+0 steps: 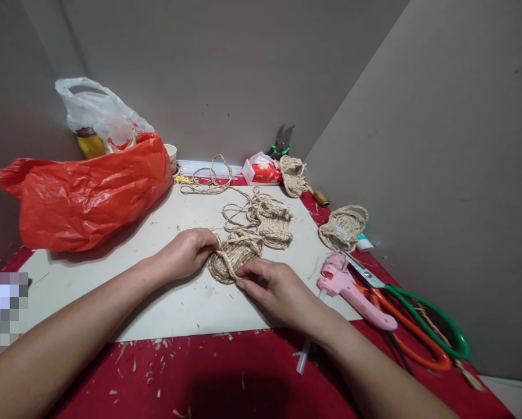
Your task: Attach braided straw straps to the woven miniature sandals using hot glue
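A small woven straw sandal [238, 251] lies on the white sheet in front of me, a braided straw cord crossing its near end. My left hand [194, 249] is closed at its left edge, fingertips pinched on the straw. From the right, my right hand [276, 286] pinches the braided cord at the sandal's near edge between thumb and fingers. Just behind it, touching or nearly so, is another woven straw sandal [276, 227]. A loose braided straw cord [215, 187] trails from there in loops toward the back.
A red plastic bag [95, 198] bulges at the left. On the right lie a pink glue gun [345, 291] with a glue stick, and scissors [374, 279] with green and orange handles. More straw sandals [343, 227] lie near the right wall. A tissue pack [263, 170] and pruning shears [282, 142] stand behind.
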Demonstrator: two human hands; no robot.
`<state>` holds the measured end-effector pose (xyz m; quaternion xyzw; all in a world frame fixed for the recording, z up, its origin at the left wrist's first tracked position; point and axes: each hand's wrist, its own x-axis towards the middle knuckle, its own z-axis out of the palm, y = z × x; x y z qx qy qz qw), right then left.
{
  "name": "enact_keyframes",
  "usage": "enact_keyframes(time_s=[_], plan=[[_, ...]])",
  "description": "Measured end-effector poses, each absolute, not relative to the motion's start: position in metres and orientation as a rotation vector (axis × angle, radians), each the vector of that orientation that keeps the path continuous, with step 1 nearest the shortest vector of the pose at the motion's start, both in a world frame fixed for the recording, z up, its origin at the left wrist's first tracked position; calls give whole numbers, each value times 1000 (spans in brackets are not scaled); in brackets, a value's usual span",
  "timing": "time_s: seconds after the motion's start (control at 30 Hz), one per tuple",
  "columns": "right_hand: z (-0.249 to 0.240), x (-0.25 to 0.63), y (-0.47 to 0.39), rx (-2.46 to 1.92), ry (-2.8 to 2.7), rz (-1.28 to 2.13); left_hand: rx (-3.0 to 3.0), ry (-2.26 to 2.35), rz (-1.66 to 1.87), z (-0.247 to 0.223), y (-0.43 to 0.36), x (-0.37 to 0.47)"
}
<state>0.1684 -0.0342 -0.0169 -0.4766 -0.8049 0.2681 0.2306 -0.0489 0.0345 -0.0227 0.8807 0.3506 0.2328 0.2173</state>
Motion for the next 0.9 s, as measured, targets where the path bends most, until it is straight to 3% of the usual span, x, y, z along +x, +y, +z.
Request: enact_keyframes(time_s=[0.67,0.9], plan=[[11,184,-34,-1515,-1777,674,2444,894,655,-24,36,-46],[-6,166,-33,-1325,-1894,692,2478,935,667,-27,35,-45]])
